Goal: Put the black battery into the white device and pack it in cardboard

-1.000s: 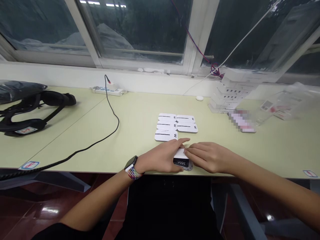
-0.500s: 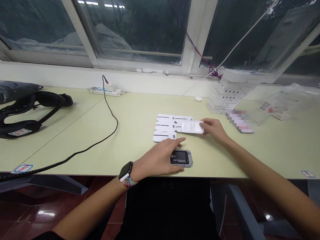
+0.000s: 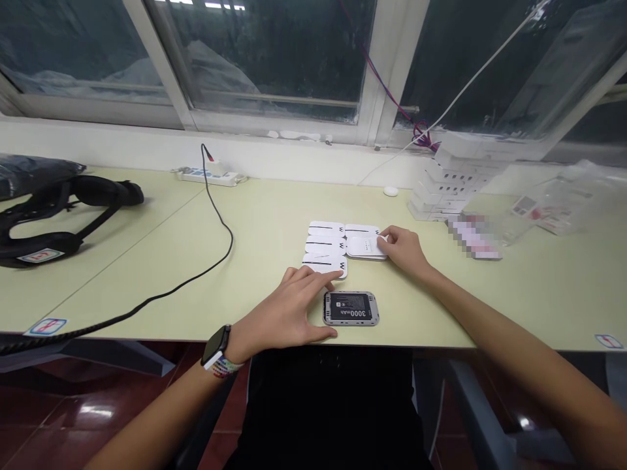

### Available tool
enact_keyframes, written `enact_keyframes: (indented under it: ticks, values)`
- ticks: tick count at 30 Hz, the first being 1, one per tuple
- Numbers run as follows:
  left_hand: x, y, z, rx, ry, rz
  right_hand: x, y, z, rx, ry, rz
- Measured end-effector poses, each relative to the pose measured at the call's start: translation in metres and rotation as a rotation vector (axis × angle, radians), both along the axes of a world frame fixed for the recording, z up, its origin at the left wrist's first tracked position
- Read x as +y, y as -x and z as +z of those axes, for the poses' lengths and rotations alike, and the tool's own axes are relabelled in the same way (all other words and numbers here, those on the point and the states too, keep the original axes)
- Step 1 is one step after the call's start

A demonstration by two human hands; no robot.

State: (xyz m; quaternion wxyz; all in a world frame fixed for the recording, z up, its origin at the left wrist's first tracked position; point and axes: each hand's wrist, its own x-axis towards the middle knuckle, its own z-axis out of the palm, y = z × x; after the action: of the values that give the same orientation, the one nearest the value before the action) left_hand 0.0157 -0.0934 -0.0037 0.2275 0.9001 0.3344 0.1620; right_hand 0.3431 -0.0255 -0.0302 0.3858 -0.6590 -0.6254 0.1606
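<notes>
My right hand [image 3: 405, 250] pinches the right end of a white back cover [image 3: 361, 245], which lies over another white piece in the right column of the group. My left hand [image 3: 284, 310] is open, thumb and fingers spread, left of a grey-rimmed device [image 3: 375, 310] with its black 3000mAh battery [image 3: 350, 307] exposed. The index fingertip of that hand reaches the lowest white W-marked device [image 3: 321, 262]. Several similar white devices [image 3: 324, 244] lie side by side beyond it, each with a dark stripe.
Stacked white boxes [image 3: 445, 186] stand at the back right, beside a blurred packet [image 3: 473, 235] and a clear plastic bag [image 3: 563, 196]. A black cable [image 3: 228, 228] runs from the power strip [image 3: 208, 175] across the table. Black headgear [image 3: 73, 225] lies at far left.
My right hand has moved left with the white cover, lowering it over the piece beneath. My left hand has drawn back left from the battery device, uncovering all of it.
</notes>
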Motion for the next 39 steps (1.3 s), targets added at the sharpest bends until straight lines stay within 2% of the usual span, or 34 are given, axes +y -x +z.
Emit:
enact_keyframes:
  ticks: [6, 9, 11, 13, 15, 16, 18, 22, 31, 35, 39]
  values:
    - [0.002, 0.003, 0.001, 0.011, 0.020, 0.017, -0.001, -0.004, 0.002, -0.034, -0.010, 0.011]
    - [0.002, 0.004, 0.001, 0.004, 0.026, 0.023, -0.014, 0.000, 0.009, -0.068, -0.062, 0.049]
    - [0.002, 0.004, 0.000, -0.001, 0.041, 0.029, -0.031, 0.011, 0.017, -0.120, -0.137, 0.213]
    - [0.002, 0.005, 0.000, -0.008, 0.051, 0.033, -0.051, 0.028, 0.026, -0.171, -0.161, 0.536]
    - [0.001, 0.006, 0.000, -0.019, 0.050, 0.038, -0.069, 0.049, 0.034, -0.211, -0.070, 0.839]
    - [0.001, 0.006, -0.001, -0.024, 0.047, 0.041, -0.075, 0.059, 0.036, -0.239, -0.055, 0.932]
    - [0.001, 0.006, -0.001, -0.029, 0.043, 0.055, -0.081, 0.077, 0.038, -0.316, -0.042, 1.018]
    - [0.000, 0.005, 0.000, -0.013, 0.049, 0.083, -0.073, 0.092, 0.037, -0.442, -0.054, 1.056]
    - [0.001, 0.003, -0.001, -0.029, 0.063, 0.088, -0.062, 0.098, 0.042, -0.572, -0.056, 1.145]
    - [0.002, 0.003, -0.003, -0.021, 0.084, 0.080, -0.060, 0.101, 0.043, -0.578, -0.029, 1.166]
    - [0.003, 0.004, -0.006, -0.033, 0.081, 0.076, -0.058, 0.102, 0.045, -0.542, -0.068, 1.171]
